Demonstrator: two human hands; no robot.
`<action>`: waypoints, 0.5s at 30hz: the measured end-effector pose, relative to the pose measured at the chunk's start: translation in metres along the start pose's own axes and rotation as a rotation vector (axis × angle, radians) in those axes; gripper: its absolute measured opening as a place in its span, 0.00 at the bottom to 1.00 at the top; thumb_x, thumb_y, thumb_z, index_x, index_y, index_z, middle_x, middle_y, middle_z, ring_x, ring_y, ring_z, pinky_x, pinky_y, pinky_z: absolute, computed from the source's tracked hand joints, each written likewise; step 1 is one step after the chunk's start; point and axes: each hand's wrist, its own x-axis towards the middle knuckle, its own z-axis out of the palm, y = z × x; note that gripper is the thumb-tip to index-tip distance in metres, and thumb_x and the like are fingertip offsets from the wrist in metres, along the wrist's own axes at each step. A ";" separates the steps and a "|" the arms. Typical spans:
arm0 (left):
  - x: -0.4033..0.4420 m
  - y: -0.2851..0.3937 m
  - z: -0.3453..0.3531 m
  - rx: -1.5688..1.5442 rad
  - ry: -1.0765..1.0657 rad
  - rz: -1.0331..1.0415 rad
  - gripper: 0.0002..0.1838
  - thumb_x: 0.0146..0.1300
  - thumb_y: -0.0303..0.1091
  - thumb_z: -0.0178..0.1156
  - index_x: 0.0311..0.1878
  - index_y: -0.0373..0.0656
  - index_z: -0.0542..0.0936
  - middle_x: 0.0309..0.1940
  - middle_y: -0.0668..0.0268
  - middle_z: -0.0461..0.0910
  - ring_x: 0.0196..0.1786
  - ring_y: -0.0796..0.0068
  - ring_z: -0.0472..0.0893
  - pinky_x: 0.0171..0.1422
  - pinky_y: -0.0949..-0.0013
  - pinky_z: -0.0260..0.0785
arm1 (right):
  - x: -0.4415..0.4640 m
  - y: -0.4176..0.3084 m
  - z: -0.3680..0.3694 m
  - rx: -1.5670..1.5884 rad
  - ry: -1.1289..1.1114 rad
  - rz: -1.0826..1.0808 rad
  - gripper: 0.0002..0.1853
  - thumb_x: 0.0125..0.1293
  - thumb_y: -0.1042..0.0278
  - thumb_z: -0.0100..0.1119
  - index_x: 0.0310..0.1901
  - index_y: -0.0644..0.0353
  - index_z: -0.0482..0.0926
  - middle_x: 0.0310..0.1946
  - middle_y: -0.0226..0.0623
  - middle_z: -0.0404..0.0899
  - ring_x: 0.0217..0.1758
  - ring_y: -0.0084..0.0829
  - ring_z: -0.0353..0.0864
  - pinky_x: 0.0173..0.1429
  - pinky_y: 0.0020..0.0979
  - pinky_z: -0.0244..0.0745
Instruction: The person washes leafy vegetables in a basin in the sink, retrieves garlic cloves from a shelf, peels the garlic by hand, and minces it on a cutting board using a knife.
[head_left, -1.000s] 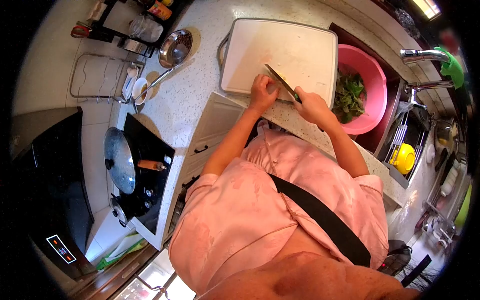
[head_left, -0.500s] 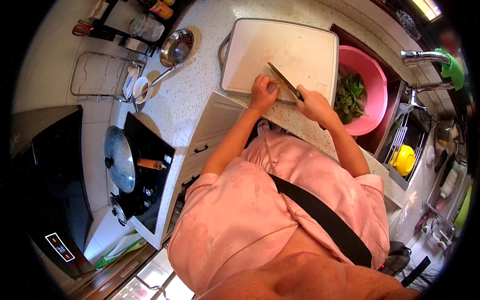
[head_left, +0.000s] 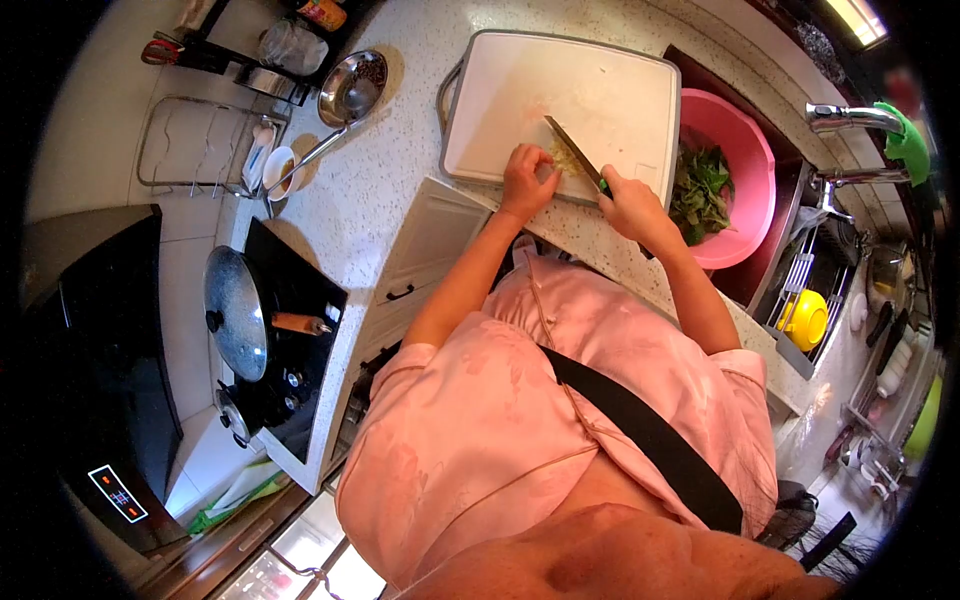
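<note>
A white cutting board [head_left: 510, 90] with a grey rim lies on the counter before me. In my right hand [head_left: 634, 212] is a kitchen knife [head_left: 573, 148], its dark blade pointing up and left over the board and a bit of green showing at the handle. Small pale-yellow chopped pieces [head_left: 563, 157] lie along the blade's left side. My left hand [head_left: 528, 184] rests at the board's near edge, left of the blade, with its fingers curled. Whatever those fingers hold, if anything, is hidden.
Right of the board, a pink basin [head_left: 752, 190] holds green leaves [head_left: 703, 190] under the faucet [head_left: 850, 117]. To the left are a metal bowl [head_left: 340, 84], a small white bowl [head_left: 277, 165] with a spoon, and a lidded pan [head_left: 236, 313] on the stove.
The knife has shifted slightly right, away from my left hand. More of the pale chopped pieces now show beside the blade. The view has tilted a little.
</note>
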 end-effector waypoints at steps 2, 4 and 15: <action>-0.001 0.001 -0.001 -0.024 -0.005 -0.008 0.11 0.46 0.24 0.65 0.32 0.41 0.73 0.31 0.61 0.70 0.36 0.62 0.74 0.40 0.63 0.68 | -0.003 -0.006 -0.005 0.016 -0.007 0.002 0.13 0.63 0.65 0.54 0.44 0.61 0.65 0.29 0.60 0.77 0.38 0.61 0.76 0.42 0.53 0.68; 0.000 0.002 -0.002 -0.016 -0.003 0.004 0.10 0.46 0.24 0.63 0.31 0.41 0.72 0.31 0.61 0.70 0.36 0.61 0.74 0.40 0.62 0.68 | -0.004 -0.010 -0.004 0.031 -0.014 0.007 0.13 0.63 0.65 0.54 0.44 0.61 0.65 0.30 0.60 0.77 0.39 0.61 0.76 0.42 0.53 0.68; -0.002 -0.003 0.001 -0.069 0.056 0.009 0.08 0.44 0.21 0.58 0.28 0.39 0.69 0.28 0.58 0.69 0.33 0.56 0.72 0.36 0.60 0.66 | -0.004 -0.013 0.005 0.004 -0.068 -0.049 0.13 0.64 0.64 0.52 0.46 0.60 0.65 0.33 0.58 0.78 0.41 0.60 0.77 0.45 0.55 0.70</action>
